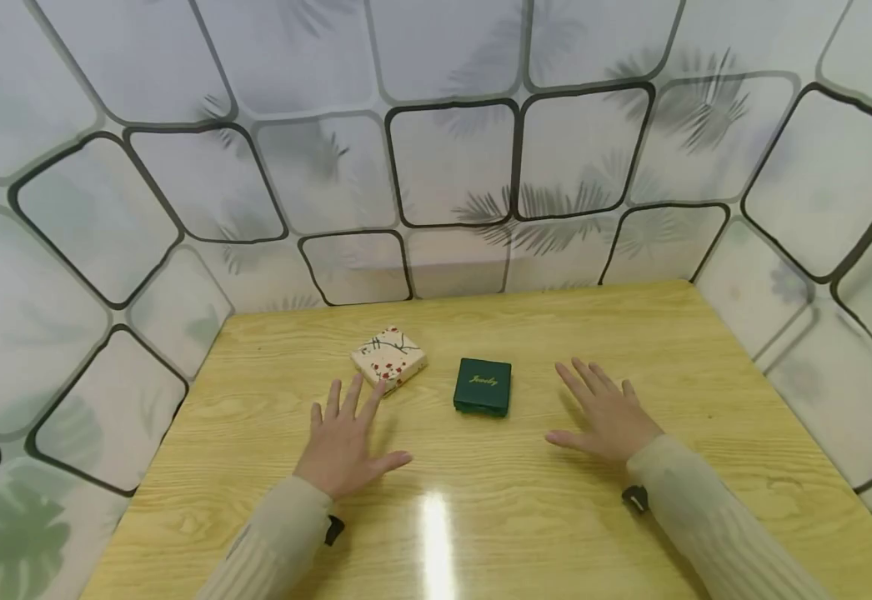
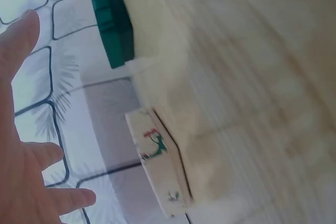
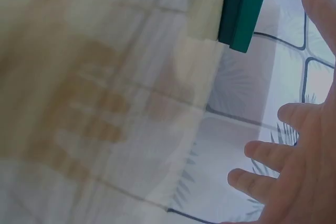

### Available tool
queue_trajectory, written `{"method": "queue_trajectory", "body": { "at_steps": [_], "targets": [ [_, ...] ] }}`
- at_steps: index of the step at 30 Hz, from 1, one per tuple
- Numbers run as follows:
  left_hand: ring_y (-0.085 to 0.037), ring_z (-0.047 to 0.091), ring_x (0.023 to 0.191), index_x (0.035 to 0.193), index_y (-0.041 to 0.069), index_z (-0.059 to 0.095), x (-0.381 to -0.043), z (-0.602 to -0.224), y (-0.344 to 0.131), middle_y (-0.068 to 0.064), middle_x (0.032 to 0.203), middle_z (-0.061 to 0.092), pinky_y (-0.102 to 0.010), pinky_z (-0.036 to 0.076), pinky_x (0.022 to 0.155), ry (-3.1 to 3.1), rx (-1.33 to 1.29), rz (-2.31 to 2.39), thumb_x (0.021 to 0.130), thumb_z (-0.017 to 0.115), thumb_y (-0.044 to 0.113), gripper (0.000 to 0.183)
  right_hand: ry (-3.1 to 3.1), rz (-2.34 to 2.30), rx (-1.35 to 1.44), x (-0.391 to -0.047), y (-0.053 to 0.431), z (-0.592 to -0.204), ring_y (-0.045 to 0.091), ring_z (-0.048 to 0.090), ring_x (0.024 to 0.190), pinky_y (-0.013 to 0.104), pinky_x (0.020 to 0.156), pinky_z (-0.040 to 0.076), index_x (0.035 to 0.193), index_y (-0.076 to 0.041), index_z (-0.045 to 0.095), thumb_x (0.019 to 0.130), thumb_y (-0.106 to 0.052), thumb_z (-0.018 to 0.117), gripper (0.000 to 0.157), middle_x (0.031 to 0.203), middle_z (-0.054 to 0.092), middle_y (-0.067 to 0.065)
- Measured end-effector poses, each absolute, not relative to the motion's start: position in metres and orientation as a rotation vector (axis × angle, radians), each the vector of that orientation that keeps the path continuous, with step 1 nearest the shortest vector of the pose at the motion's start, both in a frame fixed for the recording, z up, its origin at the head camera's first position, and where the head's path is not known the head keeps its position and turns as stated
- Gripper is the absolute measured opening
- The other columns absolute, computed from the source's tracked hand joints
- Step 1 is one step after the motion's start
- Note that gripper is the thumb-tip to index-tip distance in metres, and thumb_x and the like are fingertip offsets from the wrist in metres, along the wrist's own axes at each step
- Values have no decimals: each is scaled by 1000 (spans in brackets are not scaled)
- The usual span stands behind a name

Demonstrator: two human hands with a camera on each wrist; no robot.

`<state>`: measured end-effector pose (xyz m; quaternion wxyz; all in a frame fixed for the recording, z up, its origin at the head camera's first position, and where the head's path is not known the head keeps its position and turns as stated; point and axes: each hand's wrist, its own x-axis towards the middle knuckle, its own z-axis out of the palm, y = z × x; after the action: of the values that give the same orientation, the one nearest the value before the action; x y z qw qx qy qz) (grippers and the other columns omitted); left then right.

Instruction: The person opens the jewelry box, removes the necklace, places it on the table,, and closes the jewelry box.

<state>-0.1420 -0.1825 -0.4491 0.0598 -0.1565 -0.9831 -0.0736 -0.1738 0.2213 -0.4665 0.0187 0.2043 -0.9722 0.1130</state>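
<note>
A dark green jewelry box (image 1: 483, 385) with gold lettering sits near the middle of the table, its lid down. To its left lies a cream box (image 1: 391, 357) patterned with red blossoms and dark branches, turned at an angle. My left hand (image 1: 343, 446) hovers just in front of the cream box with fingers spread, holding nothing. Fingers straight and apart, my right hand (image 1: 603, 414) is to the right of the green box and holds nothing. The left wrist view shows both the green box (image 2: 113, 24) and the cream box (image 2: 160, 163); the right wrist view shows only the green box (image 3: 242, 11).
The wood-grain table (image 1: 481, 492) reaches back to a curtain-like backdrop (image 1: 451, 167) with dark outlined shapes and leaf prints, which also closes in both sides. A bright light reflection lies on the table's front middle.
</note>
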Motion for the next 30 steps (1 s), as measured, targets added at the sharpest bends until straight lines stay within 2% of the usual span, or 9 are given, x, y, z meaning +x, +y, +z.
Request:
{"method": "queue_trajectory", "body": {
  "at_steps": [7, 14, 18, 22, 30],
  "targets": [
    [-45, 21, 139, 155, 21, 18, -152, -446, -164, -19, 155, 24, -70, 27, 101, -2913, -592, -314, 74, 59, 77, 107, -2995, 442, 723, -190, 208, -461, 44, 34, 133, 75, 96, 26, 156, -15, 14, 79, -70, 60, 105, 153, 25, 21],
    [-39, 21, 141, 156, 19, 11, -163, -447, -145, -17, 156, 20, -62, 26, 107, -2910, -696, -414, 78, 56, 75, 107, -2953, 580, 867, -209, 190, -459, 42, 35, 134, 60, 104, 32, 154, -7, 18, 80, -60, 69, 104, 152, 28, 22],
    [-39, 23, 141, 155, 14, 14, -170, -448, -134, -17, 156, 22, -56, 24, 111, -2900, -746, -469, 80, 58, 72, 105, -3001, 577, 885, -218, 179, -461, 39, 33, 136, 55, 107, 31, 154, -9, 16, 78, -65, 66, 107, 153, 27, 19],
    [-38, 25, 140, 154, 11, 20, -177, -448, -124, -16, 156, 22, -55, 25, 111, -2918, -766, -472, 79, 59, 71, 103, -3047, 573, 889, -225, 169, -462, 37, 33, 137, 53, 108, 31, 155, -9, 16, 76, -72, 63, 111, 154, 26, 17],
    [-35, 27, 139, 154, 10, 20, -197, -444, -102, -18, 152, 29, -51, 26, 111, -2967, -863, -272, 80, 58, 72, 104, -3087, 522, 887, -235, 152, -465, 36, 35, 135, 52, 108, 32, 153, -4, 20, 72, -71, 68, 115, 152, 30, 18]
  ]
}}
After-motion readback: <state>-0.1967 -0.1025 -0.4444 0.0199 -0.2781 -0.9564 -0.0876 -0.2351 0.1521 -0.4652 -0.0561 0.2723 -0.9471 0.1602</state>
